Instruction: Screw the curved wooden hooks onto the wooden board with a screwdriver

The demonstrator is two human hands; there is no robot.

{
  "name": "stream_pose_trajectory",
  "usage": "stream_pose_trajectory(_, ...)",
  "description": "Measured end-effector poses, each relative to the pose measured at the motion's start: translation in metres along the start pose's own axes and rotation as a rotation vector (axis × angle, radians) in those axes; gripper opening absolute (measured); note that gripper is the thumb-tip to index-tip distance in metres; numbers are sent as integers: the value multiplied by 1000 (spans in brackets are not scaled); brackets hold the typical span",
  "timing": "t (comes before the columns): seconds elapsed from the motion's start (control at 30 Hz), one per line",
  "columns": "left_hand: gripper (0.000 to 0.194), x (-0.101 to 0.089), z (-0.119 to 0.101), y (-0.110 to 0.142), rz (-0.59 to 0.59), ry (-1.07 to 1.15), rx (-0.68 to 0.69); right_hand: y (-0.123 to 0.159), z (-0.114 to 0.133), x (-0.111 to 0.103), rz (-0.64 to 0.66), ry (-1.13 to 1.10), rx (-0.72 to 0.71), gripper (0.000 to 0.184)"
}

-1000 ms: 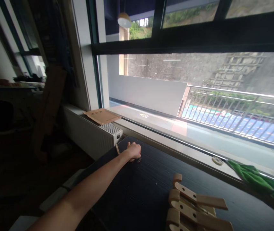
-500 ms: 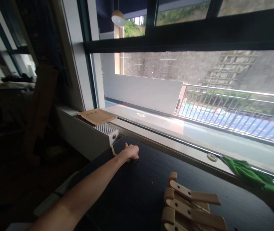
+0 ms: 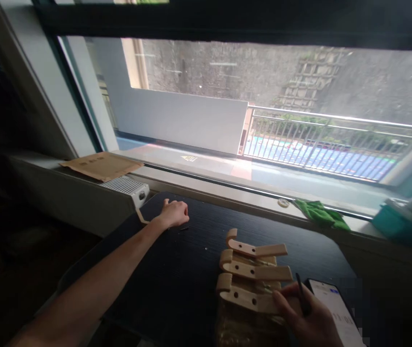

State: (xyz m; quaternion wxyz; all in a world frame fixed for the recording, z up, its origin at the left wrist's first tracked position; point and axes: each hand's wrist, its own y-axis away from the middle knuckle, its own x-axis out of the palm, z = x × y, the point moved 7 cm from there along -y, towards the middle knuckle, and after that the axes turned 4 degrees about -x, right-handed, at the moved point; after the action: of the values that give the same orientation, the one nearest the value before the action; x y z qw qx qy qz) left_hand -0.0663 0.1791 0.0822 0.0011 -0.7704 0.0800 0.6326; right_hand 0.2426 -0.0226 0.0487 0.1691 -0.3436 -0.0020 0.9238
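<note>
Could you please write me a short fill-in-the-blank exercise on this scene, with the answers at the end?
The cloth on the windowsill is ____ in colour.
A row of ____ wooden hooks lies on the dark table.
Of the left hand and the right hand, the ____ one is nearer the phone.

Missing words, in order: green; three; right.

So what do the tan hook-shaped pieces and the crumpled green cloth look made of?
Tan hook-shaped pieces: probably wood, smooth and fairly matt, from their tan colour and clean curves. Crumpled green cloth: soft, dull fabric, by its loose folds; fibre unclear.
</note>
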Motion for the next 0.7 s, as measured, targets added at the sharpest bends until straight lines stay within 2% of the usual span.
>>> stream_pose_trajectory(0.07,27,-11,-28,17,-48,98,107,0,6,-1,9,-43,1,29)
stream_pose_trajectory(0.17,30,-21,-79,58,-108,251,312,0,12,-3,34,-63,6,27)
stream_pose_trajectory(0.23,19,-19,-112,88,-112,335,449,0,15,-3,78,-64,3,25)
stream_pose_trajectory(0.3,15,-17,-140,117,-114,542,653,0,17,-2,136,-70,-2,25)
stream_pose_trajectory(0.37,12,-7,-153,132,-81,614,710,0,18,-1,169,-77,-12,24)
stream_pose_trajectory(0.5,14,15,-164,142,-33,517,745,0,18,-1,160,-85,-25,23)
stream_pose_trajectory(0.7,7,23,-169,146,-94,364,753,1,21,-1,169,-112,-30,22)
